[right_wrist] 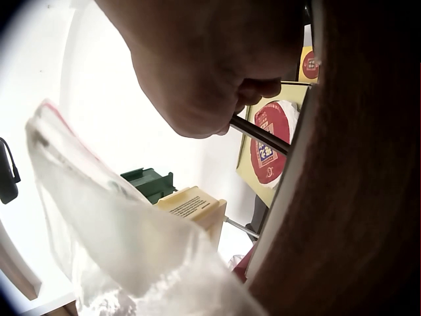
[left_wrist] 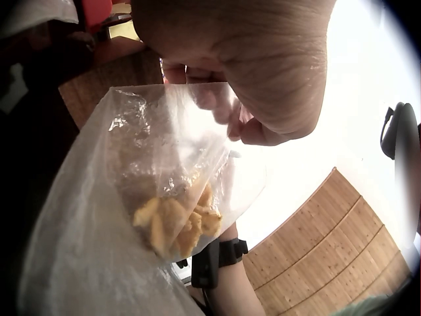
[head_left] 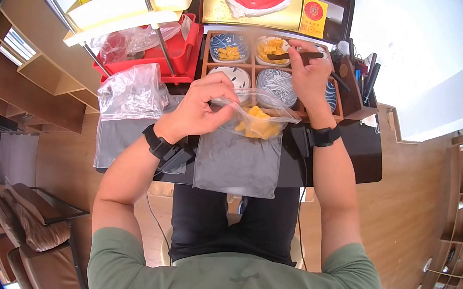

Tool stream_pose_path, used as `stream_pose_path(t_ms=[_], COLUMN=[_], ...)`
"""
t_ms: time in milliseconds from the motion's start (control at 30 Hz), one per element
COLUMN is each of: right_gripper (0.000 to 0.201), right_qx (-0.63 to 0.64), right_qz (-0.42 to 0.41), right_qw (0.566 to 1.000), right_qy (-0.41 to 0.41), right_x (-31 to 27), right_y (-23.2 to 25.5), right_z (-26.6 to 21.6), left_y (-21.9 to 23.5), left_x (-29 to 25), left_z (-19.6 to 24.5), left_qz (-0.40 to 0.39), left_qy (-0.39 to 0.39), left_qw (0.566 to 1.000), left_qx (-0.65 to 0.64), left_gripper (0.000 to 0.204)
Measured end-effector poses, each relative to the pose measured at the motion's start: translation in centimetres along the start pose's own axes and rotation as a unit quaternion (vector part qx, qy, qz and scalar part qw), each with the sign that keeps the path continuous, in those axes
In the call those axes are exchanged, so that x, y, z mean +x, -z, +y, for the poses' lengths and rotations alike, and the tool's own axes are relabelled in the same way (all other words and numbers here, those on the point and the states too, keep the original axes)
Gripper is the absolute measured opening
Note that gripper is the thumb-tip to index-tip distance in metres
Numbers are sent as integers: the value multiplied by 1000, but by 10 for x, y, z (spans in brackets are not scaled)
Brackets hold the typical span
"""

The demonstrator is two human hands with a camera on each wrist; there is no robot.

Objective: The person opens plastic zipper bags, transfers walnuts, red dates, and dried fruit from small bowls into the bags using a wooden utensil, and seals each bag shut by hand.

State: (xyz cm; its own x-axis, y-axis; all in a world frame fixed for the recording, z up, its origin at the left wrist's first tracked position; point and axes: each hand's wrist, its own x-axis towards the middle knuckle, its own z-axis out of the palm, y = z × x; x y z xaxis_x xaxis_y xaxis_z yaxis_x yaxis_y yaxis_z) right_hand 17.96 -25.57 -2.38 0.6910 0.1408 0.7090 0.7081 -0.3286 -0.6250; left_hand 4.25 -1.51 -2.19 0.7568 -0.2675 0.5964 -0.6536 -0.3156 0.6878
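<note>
My left hand (head_left: 204,106) pinches the rim of a clear plastic bag (left_wrist: 141,131). Yellow chunks (head_left: 257,126), like dried fruit pieces, lie inside it, and its lower part hangs over the table's front edge. My right hand (head_left: 310,76) holds a slim dark brown spoon-like utensil (head_left: 304,56). Its far end is over the back middle bowl (head_left: 258,59), which contains yellow pieces. That bowl sits in a divided wooden box (head_left: 247,67). The back left blue bowl (head_left: 214,41) also contains yellow pieces. In front are a white patterned bowl (head_left: 234,76) and a grey wave-patterned bowl (head_left: 277,86); the right-hand bowls are partly hidden.
A red round package (head_left: 271,0) on a gold box stands behind the wooden box. To the left are a red basket (head_left: 181,59), a cream tray (head_left: 124,25) on metal posts and crumpled clear bags (head_left: 133,93). A pen holder (head_left: 355,93) stands at right.
</note>
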Motion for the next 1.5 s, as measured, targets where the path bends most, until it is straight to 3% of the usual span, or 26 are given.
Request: stream_pose_path(t_ms=[100, 167, 200, 267, 300, 333, 400, 433, 533, 600, 700, 733, 800, 833, 1000, 1067, 1100, 1200, 1500], right_gripper=[14, 14, 15, 16, 18, 18, 16, 14, 13, 11, 7, 7, 11, 12, 13, 15, 18, 20, 22], right_qx=[10, 26, 117, 398, 448, 449, 432, 335, 291, 286, 472, 471, 497, 486, 384, 195, 138, 50, -73], right_qz=[55, 72, 56, 28, -6, -10, -146, -182, -252, -229, -142, -141, -57, -11, 71, 122, 121, 77, 56], right_qw=[998, 997, 989, 902, 880, 879, 878, 912, 914, 918, 850, 851, 846, 851, 901, 957, 975, 990, 995], right_qy=[22, -23, -77, -162, -157, -160, -144, -153, -133, -153, -187, -185, -182, -198, -187, -176, -125, -105, -38], right_x=[3, 6, 7, 6, 5, 2, -1, -1, -3, -2, 6, 9, 12, 12, 11, 9, 10, 6, 5], right_y=[7, 20, 28, 40, 46, 51, 60, 63, 59, 62, 65, 64, 60, 57, 44, 40, 38, 36, 26], right_z=[-5, -8, -12, -26, -38, -42, -44, -46, -47, -43, -33, -29, -16, -13, 1, -3, 1, 5, -9], left_y=[0, 1, 1, 1, 1, 1, 1, 1, 2, 1, 1, 1, 1, 1, 1, 2, 2, 2, -1], left_x=[0, 0, -1, -1, -1, -2, -2, -2, -1, -1, -1, -1, -2, -2, -1, -1, 0, 0, 0], left_z=[-1, -1, -1, -3, -6, -6, -7, -6, -5, -4, -4, -4, -4, -3, -3, -2, -2, -1, -2], left_qz=[3, 0, 1, -2, -4, -2, 2, 0, -5, -1, -5, -6, -4, -5, -3, -5, -7, -4, 3], left_qy=[-7, -7, 2, -14, -14, -10, -15, -12, -11, -7, 0, -2, -1, -4, -6, -5, -1, -5, 0], left_qw=[1000, 1000, 1000, 1000, 1000, 1000, 1000, 1000, 1000, 1000, 1000, 1000, 1000, 1000, 1000, 1000, 1000, 1000, 1000], left_qx=[2, 4, 2, -1, 1, 1, 3, 3, 0, 4, 5, 5, 9, 10, 9, 10, 10, 11, 5], left_gripper=[11, 11, 11, 12, 12, 12, 13, 13, 13, 13, 13, 13, 13, 13, 14, 14, 13, 13, 10])
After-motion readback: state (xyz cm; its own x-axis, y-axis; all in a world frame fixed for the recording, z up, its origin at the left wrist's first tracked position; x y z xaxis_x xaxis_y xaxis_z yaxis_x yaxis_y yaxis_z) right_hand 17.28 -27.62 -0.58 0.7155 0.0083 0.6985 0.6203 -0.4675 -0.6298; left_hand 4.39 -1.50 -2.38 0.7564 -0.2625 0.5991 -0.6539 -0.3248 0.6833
